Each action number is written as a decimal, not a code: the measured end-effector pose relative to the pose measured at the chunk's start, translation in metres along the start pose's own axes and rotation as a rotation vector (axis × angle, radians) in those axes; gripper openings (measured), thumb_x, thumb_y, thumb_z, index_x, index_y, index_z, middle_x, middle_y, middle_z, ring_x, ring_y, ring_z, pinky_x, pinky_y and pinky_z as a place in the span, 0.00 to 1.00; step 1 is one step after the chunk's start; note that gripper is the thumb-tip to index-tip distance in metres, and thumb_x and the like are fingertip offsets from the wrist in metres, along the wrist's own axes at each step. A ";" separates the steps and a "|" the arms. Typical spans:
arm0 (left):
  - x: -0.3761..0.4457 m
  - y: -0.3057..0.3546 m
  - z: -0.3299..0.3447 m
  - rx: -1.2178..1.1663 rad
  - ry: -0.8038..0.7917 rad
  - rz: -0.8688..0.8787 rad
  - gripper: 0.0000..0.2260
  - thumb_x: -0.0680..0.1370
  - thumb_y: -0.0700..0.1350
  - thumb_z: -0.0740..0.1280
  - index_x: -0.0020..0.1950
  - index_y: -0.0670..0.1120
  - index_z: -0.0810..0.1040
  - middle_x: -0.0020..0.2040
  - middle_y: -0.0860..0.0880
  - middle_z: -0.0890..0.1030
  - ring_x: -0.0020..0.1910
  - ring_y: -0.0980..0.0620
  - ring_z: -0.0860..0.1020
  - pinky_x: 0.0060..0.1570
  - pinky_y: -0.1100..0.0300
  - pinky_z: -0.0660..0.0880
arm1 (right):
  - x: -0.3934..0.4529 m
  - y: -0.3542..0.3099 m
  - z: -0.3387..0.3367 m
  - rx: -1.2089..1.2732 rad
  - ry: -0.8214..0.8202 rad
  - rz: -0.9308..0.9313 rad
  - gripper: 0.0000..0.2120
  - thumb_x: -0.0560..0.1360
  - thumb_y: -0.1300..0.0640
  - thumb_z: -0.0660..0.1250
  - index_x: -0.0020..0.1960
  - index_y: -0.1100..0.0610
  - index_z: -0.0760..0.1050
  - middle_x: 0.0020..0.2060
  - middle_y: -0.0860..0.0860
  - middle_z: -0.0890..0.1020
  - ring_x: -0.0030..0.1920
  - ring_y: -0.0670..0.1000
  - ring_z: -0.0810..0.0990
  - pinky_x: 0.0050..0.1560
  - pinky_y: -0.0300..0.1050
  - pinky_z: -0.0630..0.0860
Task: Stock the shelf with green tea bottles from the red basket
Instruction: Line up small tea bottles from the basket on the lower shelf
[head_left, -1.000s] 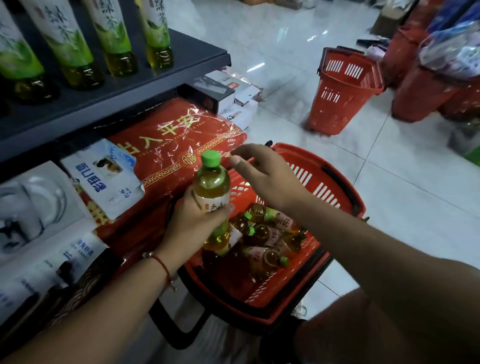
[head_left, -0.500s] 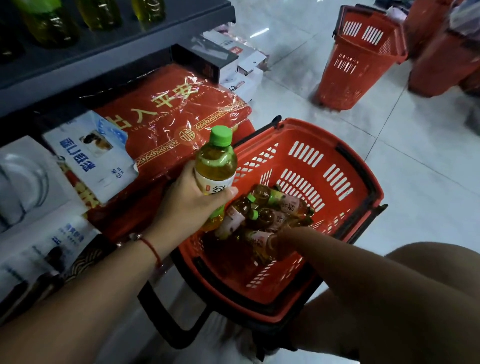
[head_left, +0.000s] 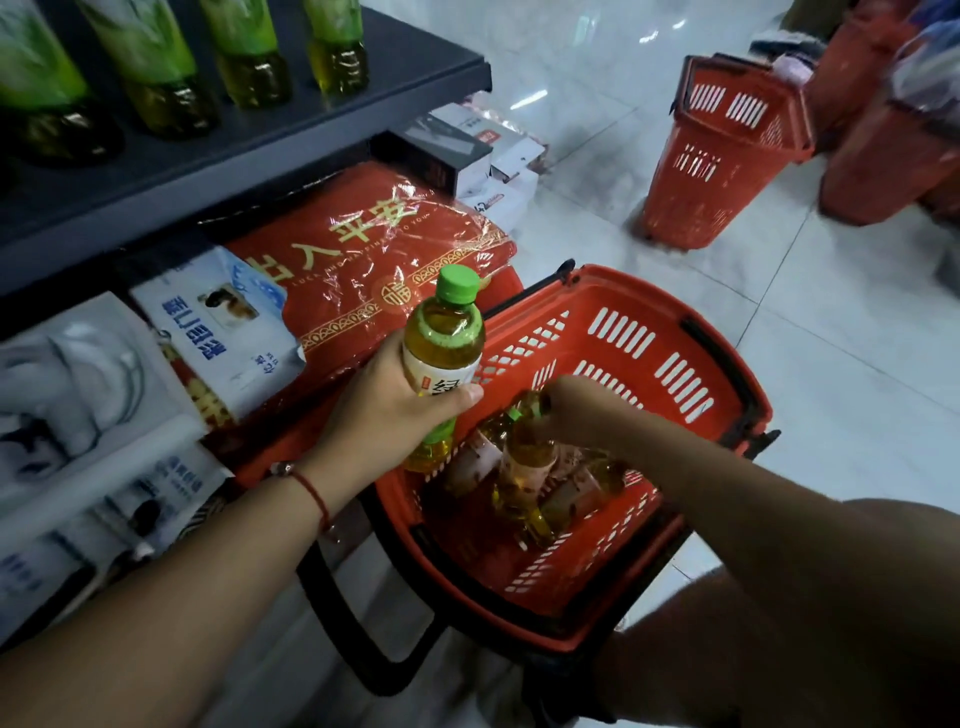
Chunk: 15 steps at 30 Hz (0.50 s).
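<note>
My left hand (head_left: 387, 410) holds one bottle (head_left: 441, 358) tight, and my right hand (head_left: 576, 415) grips another bottle (head_left: 524, 462) by its top in the red basket (head_left: 675, 364), so I should lift it straight up.

The right hand (head_left: 574, 415), which was reaching down among the bottles half a second ago, is now lifting a second green-capped plastic tea bottle (head_left: 524, 457) by its neck, tilting it up out of the red slatted plastic basket (head_left: 670, 364).
</note>
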<state>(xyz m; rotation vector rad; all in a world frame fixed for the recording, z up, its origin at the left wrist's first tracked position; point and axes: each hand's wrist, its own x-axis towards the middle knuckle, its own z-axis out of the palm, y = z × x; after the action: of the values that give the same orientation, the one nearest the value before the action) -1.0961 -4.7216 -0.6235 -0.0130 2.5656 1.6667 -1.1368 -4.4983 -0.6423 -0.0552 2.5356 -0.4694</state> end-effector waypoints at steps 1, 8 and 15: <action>-0.005 0.004 -0.004 -0.007 0.007 0.007 0.28 0.63 0.61 0.78 0.61 0.58 0.76 0.53 0.59 0.83 0.51 0.61 0.82 0.56 0.51 0.79 | -0.011 -0.005 -0.016 0.068 0.045 -0.031 0.05 0.76 0.52 0.70 0.50 0.51 0.76 0.40 0.46 0.78 0.40 0.45 0.78 0.37 0.34 0.73; -0.053 0.033 -0.034 -0.088 0.082 0.036 0.22 0.69 0.50 0.79 0.60 0.55 0.77 0.50 0.56 0.84 0.48 0.62 0.82 0.48 0.63 0.77 | -0.118 -0.027 -0.090 0.379 0.263 -0.305 0.08 0.76 0.51 0.70 0.52 0.55 0.82 0.36 0.44 0.84 0.32 0.37 0.81 0.36 0.33 0.76; -0.113 0.038 -0.074 -0.174 0.143 0.012 0.20 0.68 0.52 0.79 0.57 0.52 0.79 0.48 0.53 0.86 0.47 0.58 0.84 0.50 0.56 0.80 | -0.174 -0.056 -0.108 1.331 0.393 -0.389 0.18 0.75 0.42 0.64 0.55 0.55 0.78 0.45 0.53 0.86 0.48 0.57 0.85 0.49 0.54 0.81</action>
<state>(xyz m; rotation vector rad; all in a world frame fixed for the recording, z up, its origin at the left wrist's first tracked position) -0.9905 -4.7776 -0.5511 -0.1333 2.5125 1.9564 -1.0504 -4.4926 -0.4484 0.0520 2.0150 -2.3576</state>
